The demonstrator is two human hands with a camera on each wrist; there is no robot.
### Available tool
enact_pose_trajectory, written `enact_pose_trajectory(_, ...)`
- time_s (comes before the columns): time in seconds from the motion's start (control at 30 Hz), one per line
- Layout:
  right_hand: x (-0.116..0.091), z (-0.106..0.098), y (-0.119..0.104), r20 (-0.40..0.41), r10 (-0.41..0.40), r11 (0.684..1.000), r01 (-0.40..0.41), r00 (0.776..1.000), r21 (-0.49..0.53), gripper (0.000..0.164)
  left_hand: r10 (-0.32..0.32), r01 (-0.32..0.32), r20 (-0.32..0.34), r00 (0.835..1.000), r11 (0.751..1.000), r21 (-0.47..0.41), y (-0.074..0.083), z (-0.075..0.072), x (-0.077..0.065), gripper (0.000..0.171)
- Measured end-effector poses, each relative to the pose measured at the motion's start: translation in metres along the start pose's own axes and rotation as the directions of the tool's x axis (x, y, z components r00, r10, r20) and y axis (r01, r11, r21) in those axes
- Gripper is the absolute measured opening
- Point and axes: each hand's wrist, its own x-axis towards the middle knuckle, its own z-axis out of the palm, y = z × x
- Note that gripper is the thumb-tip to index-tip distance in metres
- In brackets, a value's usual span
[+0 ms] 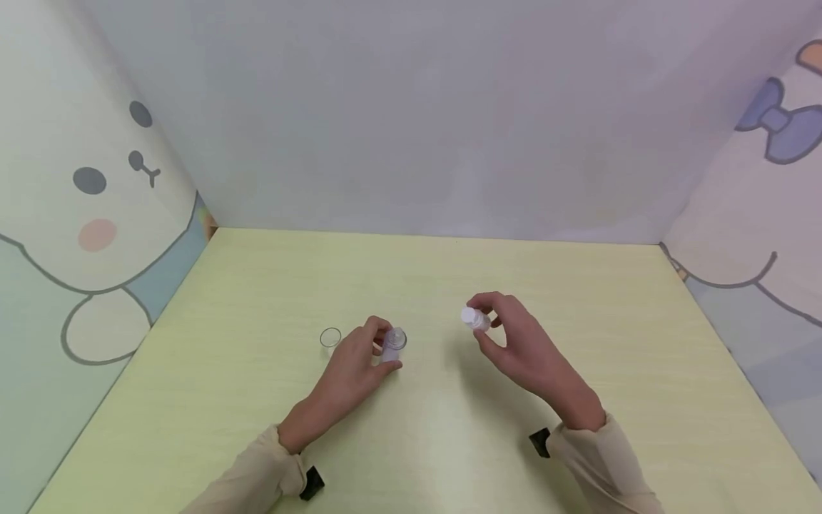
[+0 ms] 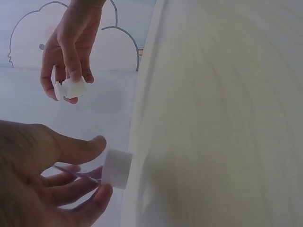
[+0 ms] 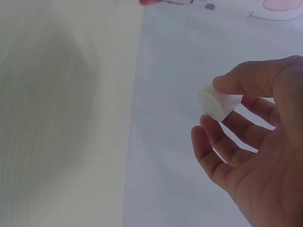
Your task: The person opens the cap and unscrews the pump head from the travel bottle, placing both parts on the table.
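Note:
My left hand (image 1: 353, 360) holds a small container (image 1: 390, 351) between thumb and fingers, low over the table. Its lower part is a white cylinder (image 2: 117, 169), and a clear round rim tops it. Just left of that hand is a clear round-rimmed cup (image 1: 330, 338), partly hidden by the hand. Off to the right, my right hand (image 1: 523, 350) pinches a small white bottle (image 1: 475, 319) with thumb and fingertips, raised above the table. The bottle has a narrower neck and a white end, and its round white base (image 3: 211, 105) shows in the right wrist view.
Both hands are over a pale yellow wood-grain table (image 1: 437, 457). A plain light wall (image 1: 411, 128) rises behind it, and side panels with cartoon animals (image 1: 96, 214) border it left and right. A dark wrist device (image 1: 312, 484) sits at the left sleeve.

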Motion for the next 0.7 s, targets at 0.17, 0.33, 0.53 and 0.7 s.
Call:
enact_pose_trajectory(0.17, 0.000, 0.004, 0.008, 0.065, 0.002, 0.995, 0.005, 0.998, -0.101, 0.034, -0.034, 0.033, 0.027, 0.999, 0.999, 0.008, -0.004, 0.000, 0.003, 0.048)
enact_pose_trajectory(0.33, 0.000, 0.006, 0.013, 0.127, 0.034, 0.987, -0.013, 0.991, -0.159, 0.032, -0.005, 0.004, 0.035, 0.999, 1.000, 0.022, -0.004, -0.001, 0.007, 0.046)
enact_pose_trajectory(0.53, 0.001, 0.016, 0.023, 0.217, 0.085, 0.978, -0.041, 0.972, -0.202, 0.033, -0.013, 0.012, 0.033, 0.999, 0.998, 0.054, -0.005, -0.002, 0.008, 0.046)
enact_pose_trajectory(0.7, -0.003, 0.023, 0.028, 0.252, 0.086, 0.968, -0.021, 0.964, -0.250, 0.034, -0.005, 0.003, 0.033, 0.999, 0.998, 0.056, -0.006, -0.002, 0.006, 0.050)
